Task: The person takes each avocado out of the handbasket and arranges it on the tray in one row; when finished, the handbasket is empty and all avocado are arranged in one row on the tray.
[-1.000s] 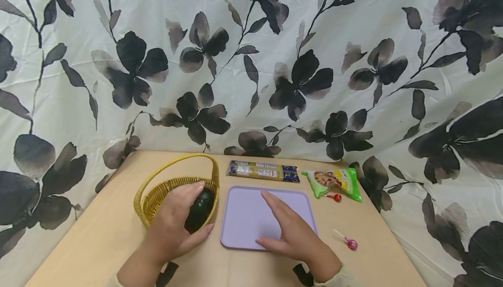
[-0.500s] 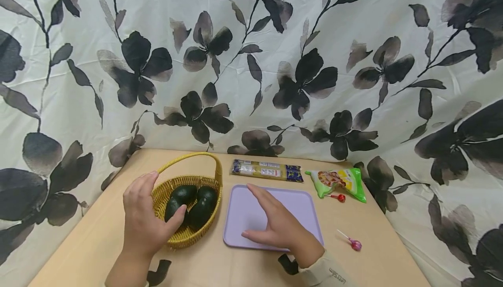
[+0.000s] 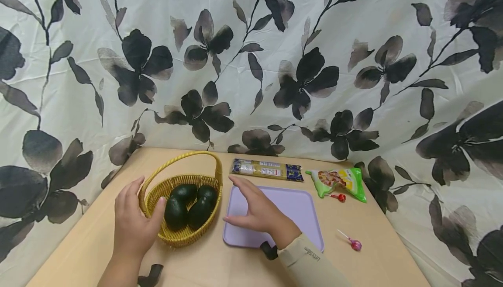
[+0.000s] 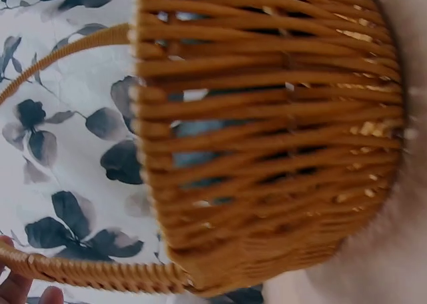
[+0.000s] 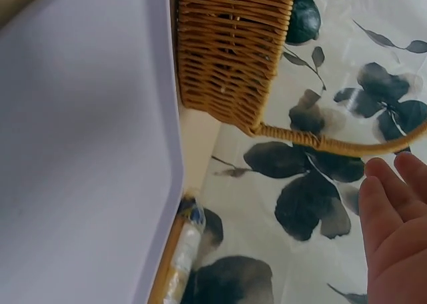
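Observation:
A yellow wicker basket (image 3: 186,238) with a tall handle stands at the left of the table, holding several dark green avocados (image 3: 176,213). My left hand (image 3: 135,223) is at the basket's left side, thumb apart from the fingers, overlapping the rim in the head view. The left wrist view shows the woven side of the basket (image 4: 267,124) large, with fingertips (image 4: 50,296) by the handle's base. My right hand (image 3: 261,212), fingers extended and empty, hovers over the left part of a lilac tray (image 3: 298,217), pointing towards the basket. It also shows in the right wrist view as a hand (image 5: 397,244) with straight fingers.
Behind the tray lies a long pack of pasta (image 3: 267,170). To its right are a green snack bag (image 3: 338,182) and a red lollipop (image 3: 341,198). A pink lollipop (image 3: 355,245) lies right of the tray. A floral cloth (image 3: 251,81) hangs behind the table.
My left hand has moved from over the avocados out to the basket's left side, uncovering them. My right hand has shifted left across the tray towards the basket.

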`<move>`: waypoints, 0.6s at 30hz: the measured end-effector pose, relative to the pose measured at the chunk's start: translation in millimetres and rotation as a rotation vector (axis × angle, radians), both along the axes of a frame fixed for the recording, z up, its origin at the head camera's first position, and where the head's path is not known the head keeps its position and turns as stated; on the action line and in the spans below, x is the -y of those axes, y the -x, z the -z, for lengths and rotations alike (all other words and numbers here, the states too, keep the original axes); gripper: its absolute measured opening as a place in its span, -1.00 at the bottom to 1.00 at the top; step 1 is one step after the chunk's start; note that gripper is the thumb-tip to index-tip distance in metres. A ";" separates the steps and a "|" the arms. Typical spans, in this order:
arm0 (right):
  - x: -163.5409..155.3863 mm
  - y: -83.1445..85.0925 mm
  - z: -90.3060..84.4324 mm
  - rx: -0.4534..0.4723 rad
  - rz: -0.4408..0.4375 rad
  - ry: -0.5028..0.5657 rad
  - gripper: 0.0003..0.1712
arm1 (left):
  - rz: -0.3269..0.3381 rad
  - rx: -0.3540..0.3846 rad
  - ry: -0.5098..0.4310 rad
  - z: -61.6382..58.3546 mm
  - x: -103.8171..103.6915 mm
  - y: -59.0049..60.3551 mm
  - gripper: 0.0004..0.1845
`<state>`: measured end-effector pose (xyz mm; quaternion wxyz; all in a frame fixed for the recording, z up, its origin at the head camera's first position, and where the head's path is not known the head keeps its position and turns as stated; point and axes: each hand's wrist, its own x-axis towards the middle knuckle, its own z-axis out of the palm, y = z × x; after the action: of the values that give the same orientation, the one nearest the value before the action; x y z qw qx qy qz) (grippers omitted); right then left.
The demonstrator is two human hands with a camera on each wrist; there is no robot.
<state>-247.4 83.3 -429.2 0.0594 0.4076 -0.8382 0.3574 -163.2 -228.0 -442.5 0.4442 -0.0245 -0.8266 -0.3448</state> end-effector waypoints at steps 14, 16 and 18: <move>54.1 27.2 3.4 0.140 -0.081 -0.091 0.00 | 0.003 0.118 -0.064 13.9 8.4 -9.5 -0.32; 60.4 30.2 4.2 0.166 -0.089 -0.098 -0.04 | -0.003 0.137 -0.065 16.3 9.9 -9.9 -0.32; 66.0 32.9 5.2 0.176 -0.085 -0.121 -0.06 | -0.008 0.148 -0.064 18.8 11.3 -9.9 -0.33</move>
<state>-280.3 17.3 -434.4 -0.0542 0.4127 -0.8421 0.3428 -153.3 -239.4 -461.3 0.3836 0.0185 -0.8458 -0.3703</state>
